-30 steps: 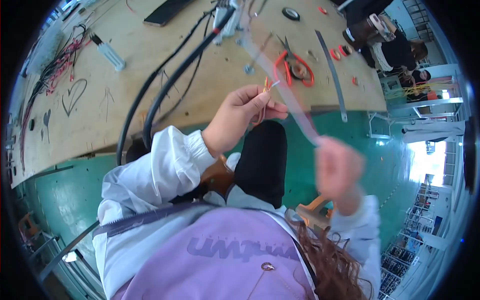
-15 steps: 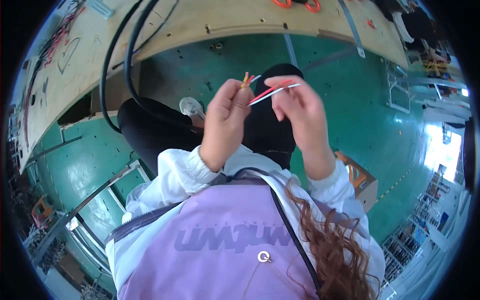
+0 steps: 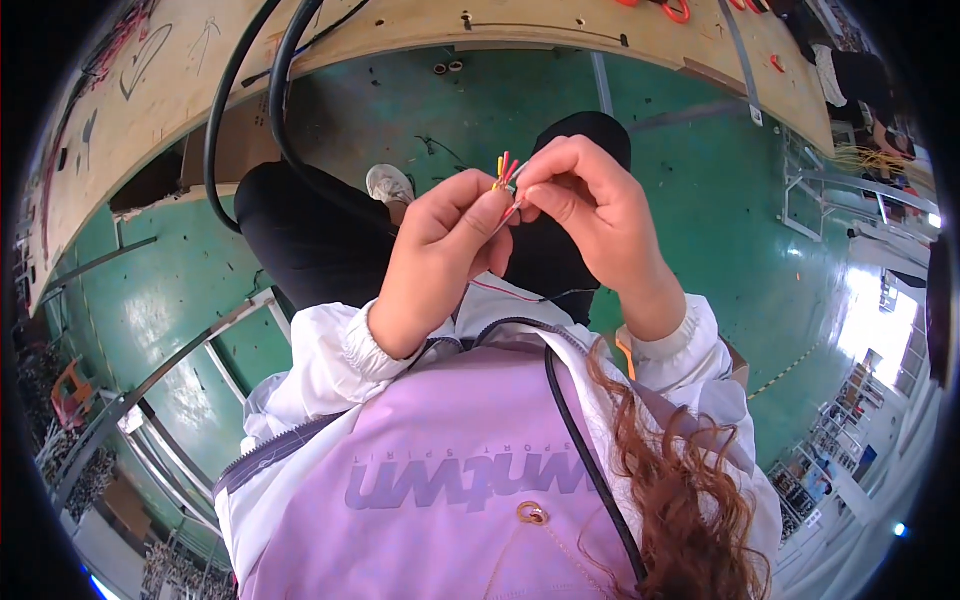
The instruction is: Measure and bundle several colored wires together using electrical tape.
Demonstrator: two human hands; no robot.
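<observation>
Above my lap, my left hand (image 3: 440, 235) is closed on a small bunch of thin wires (image 3: 507, 170); red and yellow ends stick up past its thumb and forefinger. My right hand (image 3: 598, 210) meets it from the right, thumb and forefinger pinched on wires of the same bunch, where a pale and a reddish strand run between the hands. Below the hands a thin red and dark wire (image 3: 510, 292) trails across my lap. Fingers hide the exact spot where the strands come together.
A wooden bench (image 3: 400, 35) curves across the far side, with orange-handled tools (image 3: 676, 10) on its edge. A thick black cable (image 3: 278, 100) loops down at the left. Metal frames (image 3: 215, 365) stand at the left. Another person (image 3: 860, 90) is at the far right.
My right hand has moved in from slightly apart and now pinches wires beside the left. The long red and white wires that stuck out rightward no longer do. The view has shifted a little.
</observation>
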